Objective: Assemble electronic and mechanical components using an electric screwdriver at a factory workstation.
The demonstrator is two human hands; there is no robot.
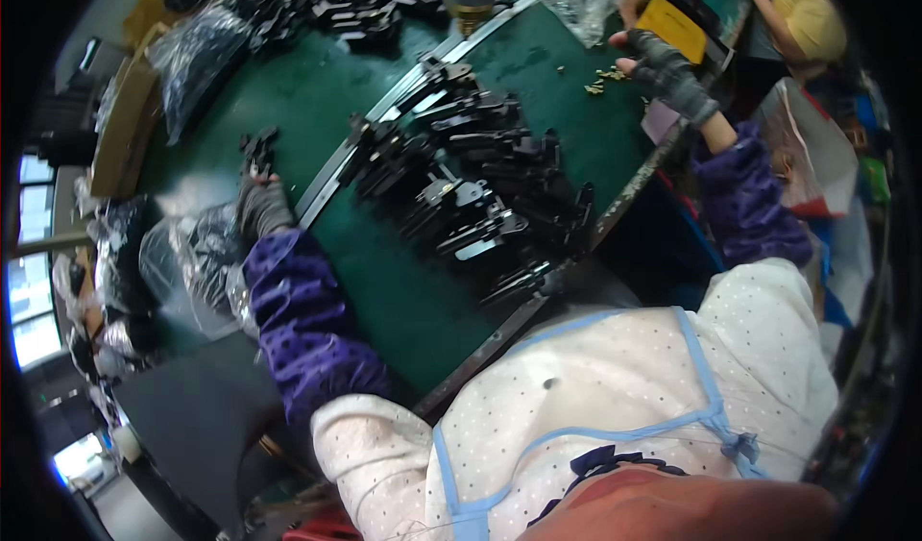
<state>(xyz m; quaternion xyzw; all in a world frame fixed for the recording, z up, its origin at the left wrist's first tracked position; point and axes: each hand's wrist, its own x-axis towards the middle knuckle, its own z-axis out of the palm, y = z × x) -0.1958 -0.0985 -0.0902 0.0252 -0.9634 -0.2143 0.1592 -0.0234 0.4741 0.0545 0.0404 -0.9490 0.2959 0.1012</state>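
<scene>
My left hand, in a grey fingerless glove, is closed on the lower end of a dark metal hinge-like part over the green tabletop. Reaching to the far right, my right hand wears the same kind of glove. Its fingertips are apart, with nothing visible between them. Just left of it lie several small brass-coloured pieces, and a yellow tray is beyond it. Between my hands spreads a pile of similar black metal parts.
A metal rail crosses the table diagonally. A drill-like tool head hangs at its far end. More black parts heap at the back. Plastic bags and a cardboard box line the left. A person in a yellow cap is far right.
</scene>
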